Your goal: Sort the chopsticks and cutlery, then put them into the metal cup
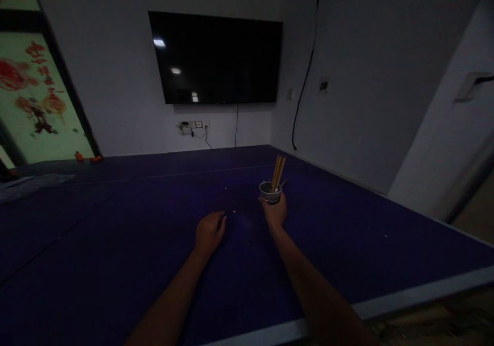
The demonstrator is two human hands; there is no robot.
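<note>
A grey cup point(267, 195) with a pale rim is gripped by my right hand point(276, 213), with the thumb on its near left side and the fingers around the right. Several light-brown chopsticks point(278, 172) stand in the cup, leaning to the right. A shorter thin stick point(284, 183) pokes out at the cup's right edge. My left hand point(209, 231) is low over the purple tabletop, its fingers bent and a gap showing between thumb and fingers. No object shows in it. Just right of its fingertips lies a tiny white scrap point(234, 211).
The purple table point(127, 243) has a pale front edge point(420, 292) and a few white specks. Behind it, a television point(219, 60) hangs above wall sockets point(195, 125). A black cable point(304, 88) dangles at the right wall. An orange object point(79, 156) and clear plastic point(34, 184) lie far left.
</note>
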